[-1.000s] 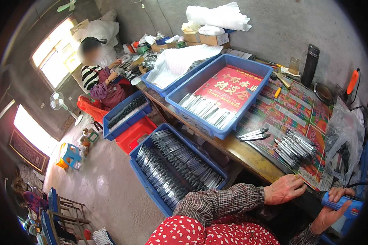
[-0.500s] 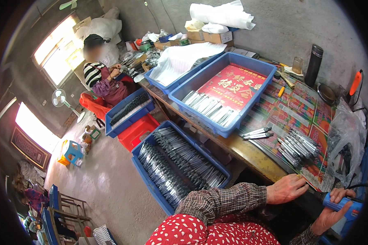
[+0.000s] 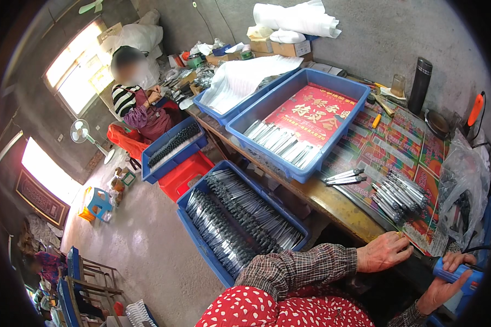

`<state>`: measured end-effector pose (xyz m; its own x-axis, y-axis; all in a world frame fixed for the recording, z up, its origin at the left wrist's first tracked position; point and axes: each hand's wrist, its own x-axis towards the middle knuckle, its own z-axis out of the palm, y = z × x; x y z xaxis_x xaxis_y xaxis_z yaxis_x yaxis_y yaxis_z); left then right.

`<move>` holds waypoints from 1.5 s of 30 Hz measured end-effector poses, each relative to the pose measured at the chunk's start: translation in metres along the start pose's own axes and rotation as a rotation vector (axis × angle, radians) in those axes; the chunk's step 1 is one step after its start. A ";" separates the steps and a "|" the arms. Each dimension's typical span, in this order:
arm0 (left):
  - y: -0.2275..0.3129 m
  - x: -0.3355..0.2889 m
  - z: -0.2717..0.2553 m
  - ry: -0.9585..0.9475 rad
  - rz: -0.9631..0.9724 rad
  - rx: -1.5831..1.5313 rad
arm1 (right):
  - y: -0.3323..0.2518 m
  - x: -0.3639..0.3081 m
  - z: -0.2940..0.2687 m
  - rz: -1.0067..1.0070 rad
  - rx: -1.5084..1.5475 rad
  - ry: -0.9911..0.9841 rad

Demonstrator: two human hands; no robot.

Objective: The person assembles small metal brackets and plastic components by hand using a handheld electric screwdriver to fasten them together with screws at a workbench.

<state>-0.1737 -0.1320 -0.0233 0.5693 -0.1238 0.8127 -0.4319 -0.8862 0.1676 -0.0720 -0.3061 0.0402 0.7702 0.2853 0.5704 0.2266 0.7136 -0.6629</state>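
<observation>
the right hand (image 3: 437, 290) gripped a blue tool (image 3: 475, 279) beside the counter (image 3: 335, 207); the left hand (image 3: 383, 252) had curled fingers (image 3: 402, 254), their hold impossible to tell, near silvery pen-like pieces (image 3: 399, 195) on top.

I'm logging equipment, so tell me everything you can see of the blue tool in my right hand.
The blue tool has a smooth, plastic-looking body and a dark front end pointing toward the left hand. It is at the lower right of the view, near the table. The right hand wraps around it, hiding part of the body. Whether it is running can't be told.
</observation>
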 end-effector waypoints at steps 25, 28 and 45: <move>0.002 -0.001 0.003 -0.014 -0.082 -0.025 | -0.005 0.003 -0.001 0.000 0.013 -0.085; 0.009 -0.002 0.004 -0.019 -0.189 -0.103 | -0.014 0.004 0.001 -0.018 0.014 -0.087; 0.043 -0.014 -0.034 0.054 -1.212 -1.136 | -0.022 -0.005 0.052 -0.052 -0.062 -0.133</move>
<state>-0.2240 -0.1529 -0.0088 0.9202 0.3850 -0.0710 -0.0559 0.3087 0.9495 -0.1115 -0.2905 0.0774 0.6719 0.3338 0.6612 0.3035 0.6902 -0.6569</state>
